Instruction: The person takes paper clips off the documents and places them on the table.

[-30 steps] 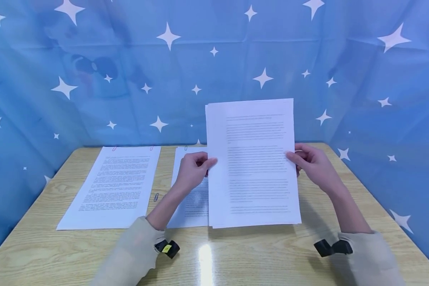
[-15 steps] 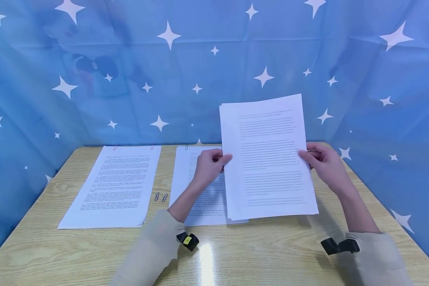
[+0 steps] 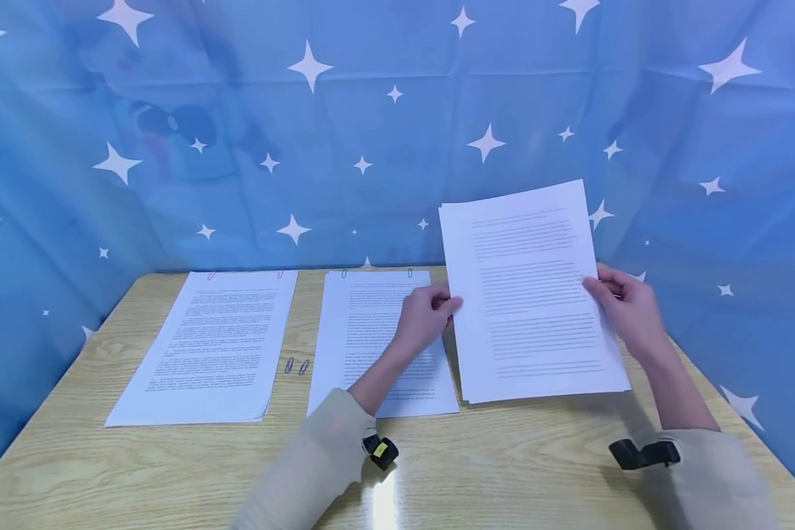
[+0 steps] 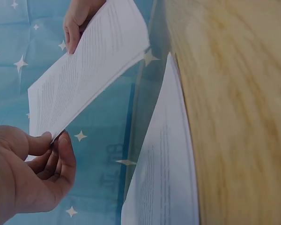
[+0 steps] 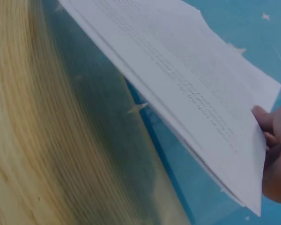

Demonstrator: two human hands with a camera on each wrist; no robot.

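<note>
A thin stack of printed paper sheets (image 3: 536, 294) is held up off the table, tilted, with its text side toward the head camera. My left hand (image 3: 427, 318) pinches its left edge between thumb and fingers, also plain in the left wrist view, where the left hand (image 4: 35, 168) grips one side of the paper. On the opposite edge my right hand (image 3: 626, 309) pinches the stack, thumb in front and fingers behind. In the right wrist view the stack (image 5: 178, 93) slants across, its sheets slightly uneven along the lower edge, the right hand (image 5: 277, 150) at its side.
Left of the hands lies a second printed stack (image 3: 371, 346) with two green paper clips on its top edge. A third stack (image 3: 205, 346) with pink clips is farther left. Two dark paper clips (image 3: 296, 366) lie between them on the wooden table (image 3: 139, 471). A blue star-patterned curtain (image 3: 371, 110) stands behind.
Both hands have carried the held sheets to the right, and the stack has tilted. The middle stack beneath, with its second green clip, has come into fuller view.
</note>
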